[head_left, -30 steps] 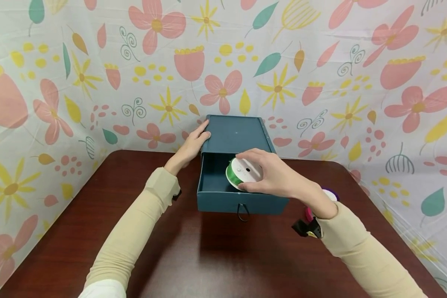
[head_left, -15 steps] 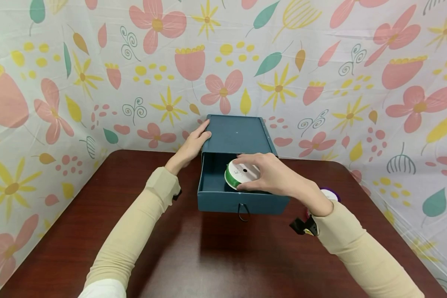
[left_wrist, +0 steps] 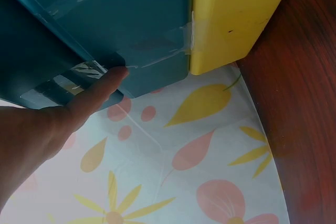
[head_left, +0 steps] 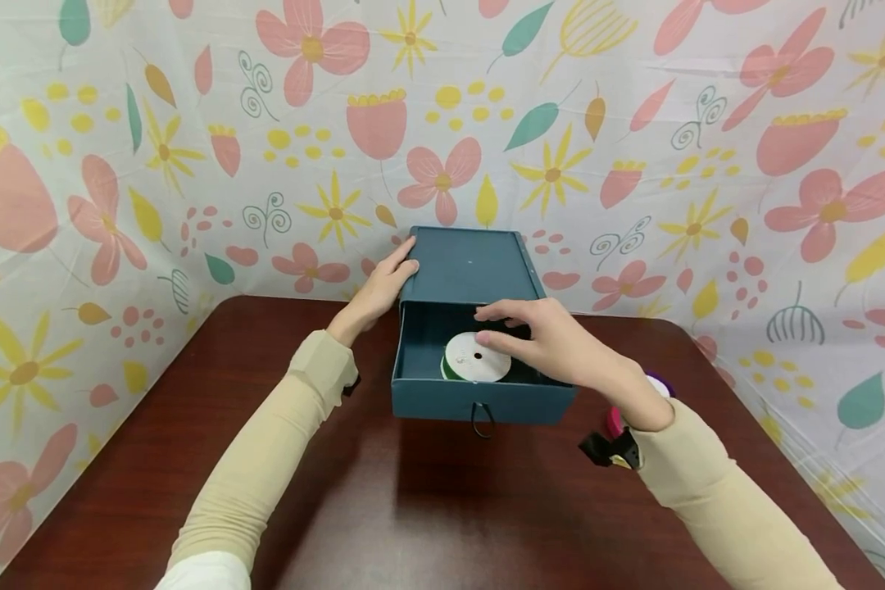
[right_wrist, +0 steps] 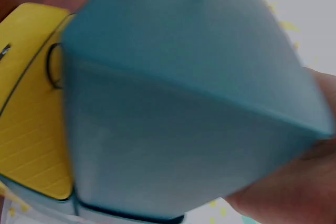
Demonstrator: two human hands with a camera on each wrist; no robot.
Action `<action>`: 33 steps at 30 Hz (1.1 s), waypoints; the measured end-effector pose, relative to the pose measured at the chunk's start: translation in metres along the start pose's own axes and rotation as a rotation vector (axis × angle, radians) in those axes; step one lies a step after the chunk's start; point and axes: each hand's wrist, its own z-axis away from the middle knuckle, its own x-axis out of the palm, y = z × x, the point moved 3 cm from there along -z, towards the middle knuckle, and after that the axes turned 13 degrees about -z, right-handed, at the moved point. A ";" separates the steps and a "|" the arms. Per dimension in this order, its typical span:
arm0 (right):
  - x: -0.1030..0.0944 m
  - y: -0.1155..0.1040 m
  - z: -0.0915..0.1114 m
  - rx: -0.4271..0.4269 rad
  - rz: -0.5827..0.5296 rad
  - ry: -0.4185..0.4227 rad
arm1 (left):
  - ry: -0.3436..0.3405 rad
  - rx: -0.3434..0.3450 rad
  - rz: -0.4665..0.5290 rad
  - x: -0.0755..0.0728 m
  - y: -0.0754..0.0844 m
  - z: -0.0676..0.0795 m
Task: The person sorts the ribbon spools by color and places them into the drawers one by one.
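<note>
A blue-green drawer box (head_left: 472, 266) has its drawer (head_left: 442, 401) pulled out, with a black loop on the front. Inside lies a ribbon spool (head_left: 487, 366) with a white face and green ribbon, near the drawer front. My right hand (head_left: 553, 340) is over the drawer, fingers and thumb apart, the thumb tip overlapping the spool's upper edge. My left hand (head_left: 376, 293) rests along the box's left side with fingers extended. In the left wrist view its thumb touches the box wall (left_wrist: 142, 30). The right wrist view is mostly filled by the drawer, which hides the right fingertips.
The wrist views show a yellow drawer unit (right_wrist: 37, 114) under the blue-green one, hidden in the head view. Right of it on the brown table (head_left: 324, 508) are a pink spool (head_left: 614, 422) and a white-faced spool with a purple edge (head_left: 661, 385), partly behind the right wrist. Flowered cloth hangs behind.
The right hand has let go of the green ribbon spool, which now lies flatter in the drawer. Its fingers have lifted back to the right. The left hand has stayed put.
</note>
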 end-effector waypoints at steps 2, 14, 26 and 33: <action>-0.005 -0.008 0.007 -0.044 -0.043 0.078 | 0.000 0.002 0.003 0.000 0.000 0.000; 0.037 -0.038 0.073 -0.033 -0.720 -0.290 | 0.000 0.002 0.022 0.000 0.000 0.000; 0.102 -0.008 0.079 0.352 -1.286 -0.400 | 0.000 -0.011 0.024 0.000 0.000 0.000; 0.103 -0.011 0.071 0.356 -1.454 -0.125 | 0.006 -0.006 0.014 0.000 0.000 0.000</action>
